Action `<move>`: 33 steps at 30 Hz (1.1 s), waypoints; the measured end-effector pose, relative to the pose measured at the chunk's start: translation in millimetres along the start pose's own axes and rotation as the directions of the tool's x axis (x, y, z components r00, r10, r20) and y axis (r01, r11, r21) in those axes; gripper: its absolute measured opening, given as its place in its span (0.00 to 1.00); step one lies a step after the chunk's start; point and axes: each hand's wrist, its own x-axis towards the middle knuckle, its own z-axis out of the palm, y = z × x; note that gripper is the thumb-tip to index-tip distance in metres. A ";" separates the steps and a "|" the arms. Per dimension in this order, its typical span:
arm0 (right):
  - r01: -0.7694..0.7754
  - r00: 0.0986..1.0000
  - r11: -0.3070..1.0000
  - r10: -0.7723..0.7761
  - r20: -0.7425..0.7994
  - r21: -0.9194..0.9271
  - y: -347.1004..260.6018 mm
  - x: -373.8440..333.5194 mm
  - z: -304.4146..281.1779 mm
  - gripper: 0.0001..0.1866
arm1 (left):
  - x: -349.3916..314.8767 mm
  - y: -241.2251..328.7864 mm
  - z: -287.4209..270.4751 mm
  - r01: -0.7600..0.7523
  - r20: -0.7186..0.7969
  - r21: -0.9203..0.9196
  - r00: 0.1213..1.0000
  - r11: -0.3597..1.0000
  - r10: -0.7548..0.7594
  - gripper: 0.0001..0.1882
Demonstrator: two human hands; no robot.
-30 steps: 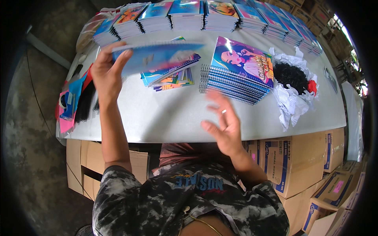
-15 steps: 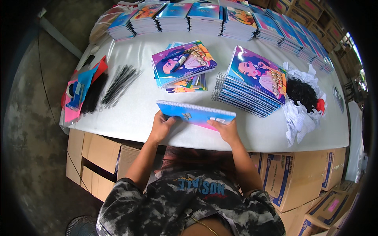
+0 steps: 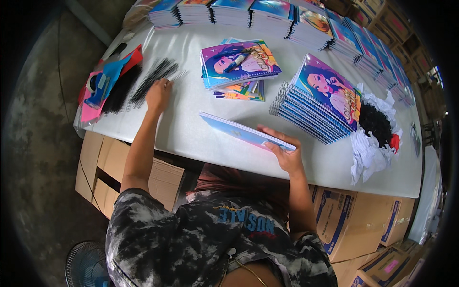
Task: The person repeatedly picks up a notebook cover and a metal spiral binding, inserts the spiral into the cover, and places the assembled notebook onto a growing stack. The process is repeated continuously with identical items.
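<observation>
My right hand (image 3: 288,152) grips the right end of a blue and pink notebook (image 3: 239,132), thumb in front and fingers behind. The notebook is tilted above the near part of the table, and a row of punched holes runs along its upper edge; no coil shows in it. At the left, my left hand (image 3: 159,94) is at a bunch of dark spiral binding coils (image 3: 152,82), its fingers closed on one coil (image 3: 180,76) that sticks out to the right. The fingertips are partly hidden.
A stack of notebooks (image 3: 215,62) with markers (image 3: 237,61) on top lies mid-table. Right of it is a coil-bound stack (image 3: 330,91), then crumpled paper (image 3: 366,155) with black coil scraps (image 3: 375,122). Tape dispenser (image 3: 98,88) at left; notebook piles (image 3: 272,21) along the back.
My left hand has let go of the notebook and moved left and away from me to the coils. My right hand still holds the notebook, now tilted down to the right.
</observation>
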 end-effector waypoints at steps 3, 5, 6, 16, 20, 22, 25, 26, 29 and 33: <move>0.016 0.999 0.991 -0.010 0.051 -0.135 9.0 -4.9 -15.0 0.15 | 9.8 18.6 -32.0 0.059 0.011 -0.095 0.998 0.994 -0.058 0.14; -0.026 1.000 0.995 0.025 -0.013 -0.092 11.9 -2.6 -15.3 0.15 | 13.1 43.0 -57.3 0.185 0.125 -0.310 0.980 0.933 -0.153 0.13; -0.086 0.996 0.995 0.085 -0.021 -0.055 12.1 -2.2 -16.7 0.14 | 6.6 51.2 -58.8 0.127 0.197 -0.618 0.980 0.776 -0.003 0.13; -0.019 0.995 0.993 0.008 -0.096 -0.115 15.5 6.6 -15.1 0.13 | -59.8 116.5 -80.1 0.172 0.397 -0.820 0.858 0.547 0.326 0.17; -0.029 0.999 0.983 0.023 -0.039 -0.180 12.6 5.9 -18.0 0.13 | -53.9 119.2 -82.5 0.288 0.485 -0.778 0.840 0.558 0.243 0.16; 0.027 1.000 0.980 -0.030 -0.011 -0.200 9.7 8.9 -17.9 0.13 | -44.7 122.8 -93.5 0.379 0.549 -0.783 0.794 0.493 0.261 0.14; -0.003 0.999 0.986 -0.006 -0.049 -0.168 8.9 6.5 -16.5 0.14 | -31.6 117.4 -93.3 0.097 0.262 -0.936 0.834 0.338 0.485 0.08; -0.031 0.997 0.988 0.019 -0.079 -0.150 9.3 5.3 -17.1 0.14 | -29.0 127.4 -108.4 -0.085 0.244 -0.845 0.817 0.528 0.522 0.07; -0.108 0.990 0.983 0.093 -0.105 -0.147 13.0 0.7 -16.3 0.15 | -22.5 135.0 -124.9 -0.495 0.229 -0.569 0.672 0.657 0.705 0.08; 0.041 0.998 0.956 -0.050 -0.023 -0.290 6.8 2.4 -11.2 0.15 | -22.9 155.0 -141.4 -0.572 0.295 -0.361 0.679 0.736 0.672 0.09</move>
